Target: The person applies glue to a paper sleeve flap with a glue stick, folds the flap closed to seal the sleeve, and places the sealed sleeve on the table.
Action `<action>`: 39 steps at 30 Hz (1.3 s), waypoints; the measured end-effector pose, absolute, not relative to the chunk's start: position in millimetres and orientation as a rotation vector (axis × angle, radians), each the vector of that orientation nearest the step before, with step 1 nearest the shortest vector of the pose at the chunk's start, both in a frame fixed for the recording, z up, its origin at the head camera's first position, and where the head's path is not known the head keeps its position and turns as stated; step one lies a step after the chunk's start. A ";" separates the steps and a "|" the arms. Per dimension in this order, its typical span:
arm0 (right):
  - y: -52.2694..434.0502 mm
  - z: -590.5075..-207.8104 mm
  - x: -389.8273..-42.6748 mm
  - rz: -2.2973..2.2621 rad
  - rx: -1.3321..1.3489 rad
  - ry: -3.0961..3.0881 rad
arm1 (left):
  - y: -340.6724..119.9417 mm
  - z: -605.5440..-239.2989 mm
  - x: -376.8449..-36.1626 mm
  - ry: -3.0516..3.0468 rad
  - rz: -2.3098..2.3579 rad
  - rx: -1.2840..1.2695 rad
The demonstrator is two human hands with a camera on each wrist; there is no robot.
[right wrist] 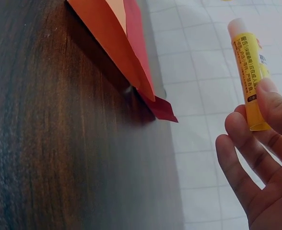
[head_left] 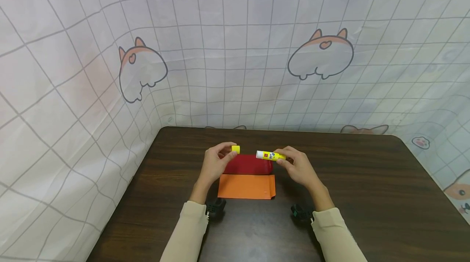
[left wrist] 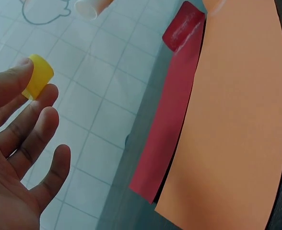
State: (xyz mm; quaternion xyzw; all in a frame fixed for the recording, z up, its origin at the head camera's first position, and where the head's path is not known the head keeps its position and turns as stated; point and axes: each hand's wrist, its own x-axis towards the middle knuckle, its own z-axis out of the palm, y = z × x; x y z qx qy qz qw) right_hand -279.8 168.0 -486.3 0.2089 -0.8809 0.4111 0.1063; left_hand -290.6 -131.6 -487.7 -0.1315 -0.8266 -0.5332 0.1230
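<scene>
My left hand [head_left: 216, 164] pinches a small yellow cap [head_left: 236, 149] between thumb and forefinger; the left wrist view shows the cap [left wrist: 39, 76] at my fingertips. My right hand [head_left: 299, 166] holds an uncapped yellow glue stick [head_left: 270, 155] level, its white end pointing left toward the cap, a short gap between them. In the right wrist view the glue stick [right wrist: 249, 72] is held by thumb and fingers. Below both hands an orange envelope [head_left: 247, 186] lies on the table with its red flap [head_left: 248, 165] open toward the far side.
The dark wooden table [head_left: 367, 196] is walled by a white gridded cloth with cartoon cats [head_left: 319, 56] at the back and left. Small black wrist cameras [head_left: 214, 207] sit under both cream sleeves. The orange envelope [left wrist: 232, 120] fills the left wrist view's right side.
</scene>
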 end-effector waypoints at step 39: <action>199.6 -528.8 -292.5 1.955 0.357 -2.526 | -164.4 -500.3 -293.2 -2.533 -1.486 -0.176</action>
